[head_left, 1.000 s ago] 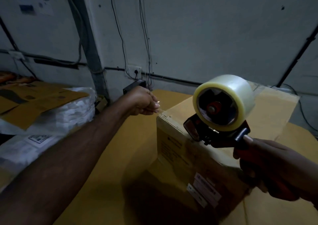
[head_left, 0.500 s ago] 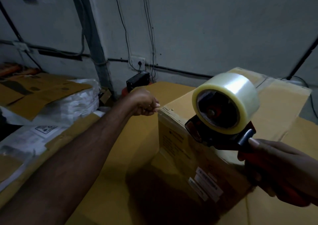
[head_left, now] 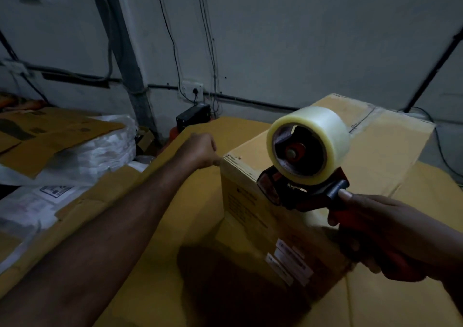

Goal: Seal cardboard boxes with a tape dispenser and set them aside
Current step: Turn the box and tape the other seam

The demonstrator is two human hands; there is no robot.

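Observation:
A closed cardboard box (head_left: 375, 156) stands on flat cardboard sheets, with white labels on its near side. My right hand (head_left: 383, 236) grips the red handle of a tape dispenser (head_left: 300, 189), whose clear tape roll (head_left: 310, 139) sits over the box's near top edge. My left hand (head_left: 200, 149) reaches out to the box's far-left top corner, fingers curled, fingertips touching the corner. Whether it pinches a tape end there is too dim to tell.
Flat cardboard sheets (head_left: 175, 226) cover the work surface. At left lie white plastic-wrapped bundles (head_left: 100, 151) topped with flattened cartons (head_left: 45, 136). A wall with cables, a socket (head_left: 193, 90) and a black device (head_left: 193, 116) stands behind.
My left hand has dropped slightly against the box's corner. The tape dispenser has stayed over the box's near edge, and the view has shifted a little.

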